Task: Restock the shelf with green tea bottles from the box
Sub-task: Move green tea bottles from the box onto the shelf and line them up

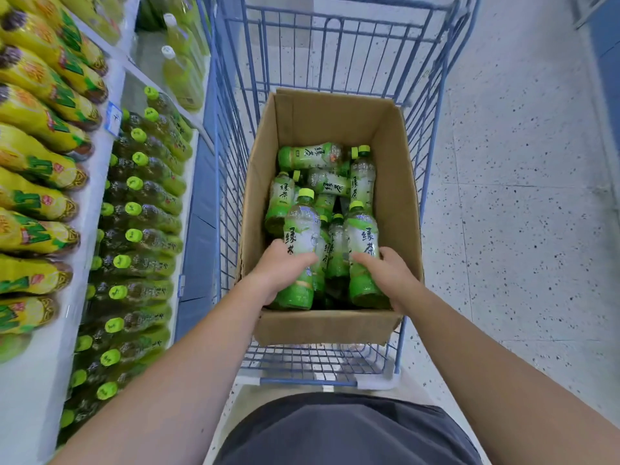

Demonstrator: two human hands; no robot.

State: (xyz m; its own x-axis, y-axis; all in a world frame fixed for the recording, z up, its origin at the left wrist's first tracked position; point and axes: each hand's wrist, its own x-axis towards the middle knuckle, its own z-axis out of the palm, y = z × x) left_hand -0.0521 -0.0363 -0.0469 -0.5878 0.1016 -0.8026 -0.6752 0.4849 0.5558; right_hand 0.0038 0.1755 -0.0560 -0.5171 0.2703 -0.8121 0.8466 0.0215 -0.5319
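Wrapped round a bottle each, our left hand (285, 271) grips the left bottle (299, 236) and our right hand (385, 273) the right bottle (364, 236), both upright, green-capped and green-labelled, at the six o'clock end of the box (399, 196).

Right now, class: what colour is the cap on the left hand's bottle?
The cap is lime green; head view shows it.
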